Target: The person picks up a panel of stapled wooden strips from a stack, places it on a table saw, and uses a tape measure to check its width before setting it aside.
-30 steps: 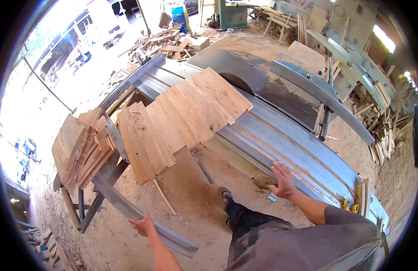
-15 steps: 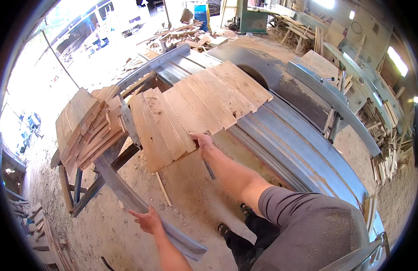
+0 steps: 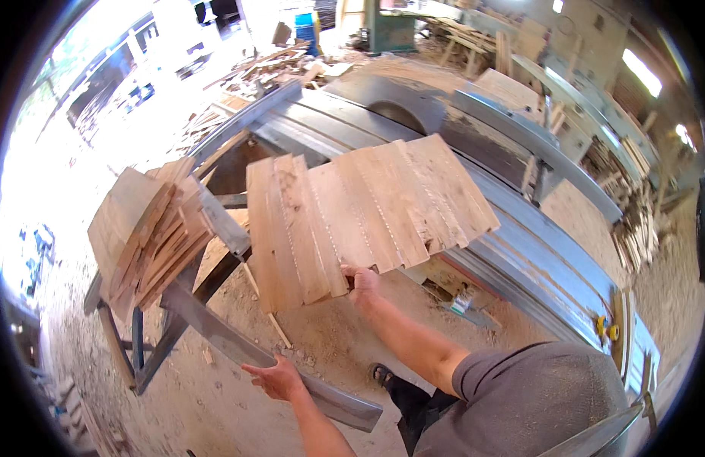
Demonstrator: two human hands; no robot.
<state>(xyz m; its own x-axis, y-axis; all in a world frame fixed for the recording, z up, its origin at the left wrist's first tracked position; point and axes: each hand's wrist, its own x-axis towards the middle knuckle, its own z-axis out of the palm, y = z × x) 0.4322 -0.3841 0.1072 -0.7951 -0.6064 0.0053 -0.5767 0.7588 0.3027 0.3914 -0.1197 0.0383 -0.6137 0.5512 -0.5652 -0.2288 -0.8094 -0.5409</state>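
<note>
Partly over the saw table (image 3: 539,266), a wooden panel (image 3: 368,209) is gripped at its near edge by the right hand (image 3: 362,284). Left of the table, the left hand (image 3: 282,379), fingers spread, is at a metal rail (image 3: 219,333), contact unclear; farther left lie stacked boards (image 3: 132,225).

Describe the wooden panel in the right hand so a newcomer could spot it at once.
Find the long grey metal saw table. Overlapping its left side in view, a pale wooden panel has its near edge gripped by the right hand. Unlike the stacked boards farther left, it is one broad sheet of side-by-side strips with stepped ends.
</note>
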